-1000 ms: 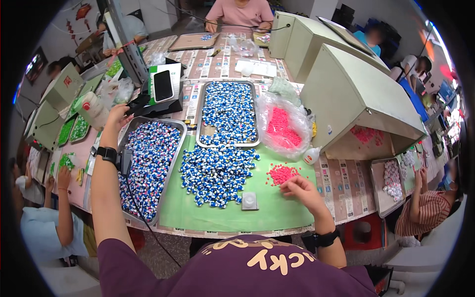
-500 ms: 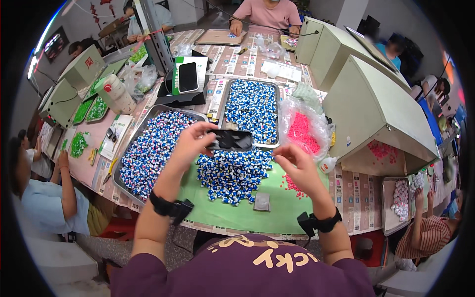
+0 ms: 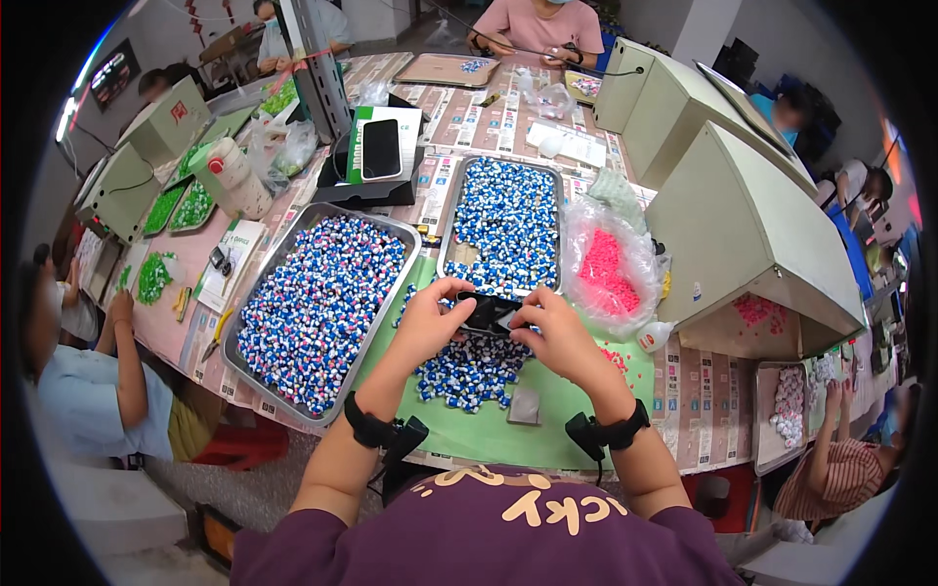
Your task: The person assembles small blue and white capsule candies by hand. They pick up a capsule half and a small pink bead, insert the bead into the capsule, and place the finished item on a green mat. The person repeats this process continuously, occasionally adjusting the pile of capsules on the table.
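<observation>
Two hands are pinching one small black holder (image 3: 491,313) above the blue-white pile (image 3: 469,366), left hand (image 3: 430,317) and right hand (image 3: 557,337) each clamping an end. It's looking light, stiff and slick, so gripping its short edges seems safest.

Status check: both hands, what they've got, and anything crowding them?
Left hand and right hand both grip a small black device, held level. Below it, loose blue-and-white pieces on the green mat. Metal tray sits close left.
</observation>
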A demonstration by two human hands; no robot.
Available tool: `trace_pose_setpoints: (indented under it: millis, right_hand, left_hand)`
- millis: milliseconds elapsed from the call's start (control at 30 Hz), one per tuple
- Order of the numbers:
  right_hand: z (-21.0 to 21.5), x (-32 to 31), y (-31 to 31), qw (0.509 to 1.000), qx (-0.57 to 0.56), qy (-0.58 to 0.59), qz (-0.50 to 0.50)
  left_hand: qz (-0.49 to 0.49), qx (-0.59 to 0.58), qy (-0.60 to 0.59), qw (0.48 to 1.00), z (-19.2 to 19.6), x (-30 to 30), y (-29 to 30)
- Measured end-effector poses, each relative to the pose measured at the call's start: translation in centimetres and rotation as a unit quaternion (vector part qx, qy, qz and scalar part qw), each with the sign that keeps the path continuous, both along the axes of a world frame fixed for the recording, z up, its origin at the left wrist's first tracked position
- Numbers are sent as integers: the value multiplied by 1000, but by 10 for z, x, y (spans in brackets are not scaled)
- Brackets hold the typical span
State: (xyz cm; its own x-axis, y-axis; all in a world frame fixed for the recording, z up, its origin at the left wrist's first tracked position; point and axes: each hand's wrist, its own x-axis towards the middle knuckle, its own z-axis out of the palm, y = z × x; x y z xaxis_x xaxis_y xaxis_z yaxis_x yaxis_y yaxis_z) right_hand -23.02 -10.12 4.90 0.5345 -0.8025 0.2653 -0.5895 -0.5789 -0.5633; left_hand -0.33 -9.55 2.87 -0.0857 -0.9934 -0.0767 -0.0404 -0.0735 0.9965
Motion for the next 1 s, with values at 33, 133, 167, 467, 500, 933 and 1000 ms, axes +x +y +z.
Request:
trace_pose_setpoints:
  millis: [33,133,167,467,500,933,1000]
  right_hand:
    - [-1,-1,-1,999,21,-44,-9]
    - [2,-5,-3,984,95,-146,-26]
    - [4,-5,-4,967,154,-200,-37]
    - [52,33,44,962,151,-195,114]
    - [52,38,49,972,81,-167,144]
    - [25,68,76,957,23,-120,261]
    - [33,71,79,953,60,-148,259]
  left_hand:
    - [2,10,0,1000,2,1,0]
    - [65,-77,-133,986,0,10,-4]
    - [87,-118,-193,970,2,13,-8]
    - [49,-90,120,987,58,-17,-40]
    - [42,-91,125,987,61,-21,-41]
    - [139,-25,235,961,52,9,-53]
    - [158,-27,251,955,48,14,-55]
